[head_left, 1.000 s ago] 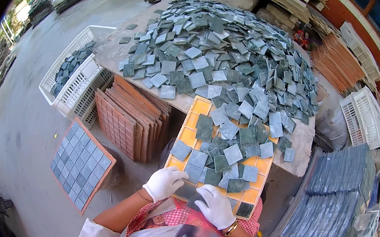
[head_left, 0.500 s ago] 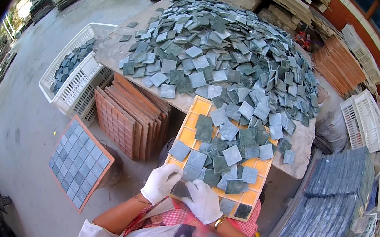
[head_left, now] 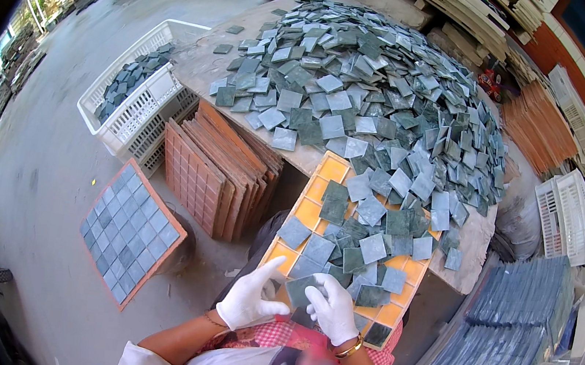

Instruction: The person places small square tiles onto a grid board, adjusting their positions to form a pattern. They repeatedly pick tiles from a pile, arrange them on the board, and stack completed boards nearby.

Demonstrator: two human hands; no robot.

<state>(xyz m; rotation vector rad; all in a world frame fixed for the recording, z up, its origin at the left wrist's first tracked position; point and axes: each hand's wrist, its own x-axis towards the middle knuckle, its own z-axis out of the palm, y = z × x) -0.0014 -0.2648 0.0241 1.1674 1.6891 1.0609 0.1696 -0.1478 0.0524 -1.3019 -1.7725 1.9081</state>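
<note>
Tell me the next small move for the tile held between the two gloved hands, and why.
Probably lower the grey-green tile into an open cell of the orange grid tray. The left hand and right hand hold it just above the tray's near end, where some orange cells show bare while others already carry loose tiles.

No boxes, packets, stickers, signs or screens show anywhere here.
</note>
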